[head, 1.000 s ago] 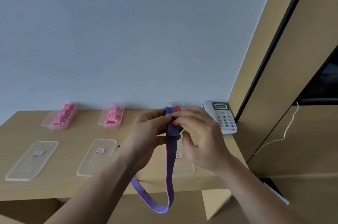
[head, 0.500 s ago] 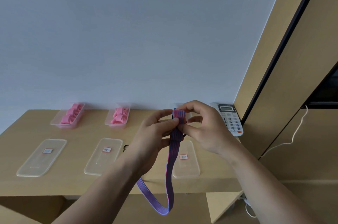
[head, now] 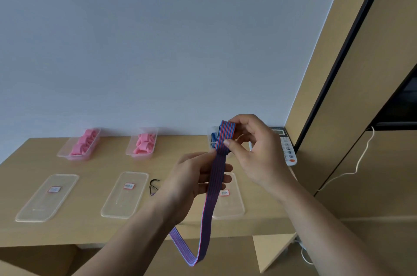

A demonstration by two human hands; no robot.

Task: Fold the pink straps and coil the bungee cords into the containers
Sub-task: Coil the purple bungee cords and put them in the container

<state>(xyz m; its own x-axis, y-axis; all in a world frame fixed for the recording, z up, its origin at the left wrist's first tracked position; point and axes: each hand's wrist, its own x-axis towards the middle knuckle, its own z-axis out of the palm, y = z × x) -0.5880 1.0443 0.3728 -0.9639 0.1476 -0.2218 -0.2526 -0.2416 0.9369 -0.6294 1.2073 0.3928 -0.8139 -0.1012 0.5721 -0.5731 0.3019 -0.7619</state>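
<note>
Pinching the folded top of the striped bungee cord between thumb and curled fingers, the right hand holds it up above the back of the wooden table. Just below, the left hand grips the same cord, thumb and forefinger closed on the band while the other fingers curl behind it. From there the flat blue-and-red band hangs down past the table's front edge in a long loop and climbs back up beneath the left wrist.

A black hook lies on the table just left of the left hand; whether it joins the cord cannot be told, since the wrist covers that spot.

Along the wall stand three clear containers. The left container and the middle container each hold folded pink straps. The right container is largely hidden behind the raised cord and the right hand; something blue-striped shows inside it.

Nearer the front edge lie three clear lids, each with a small red-bordered label: the left lid, the middle lid, and the right lid, partly covered by the hanging cord and the left fingers.

A white telephone sits at the table's far right corner, half hidden by the right hand. A thin white cable trails down the wooden cabinet to the right.
</note>
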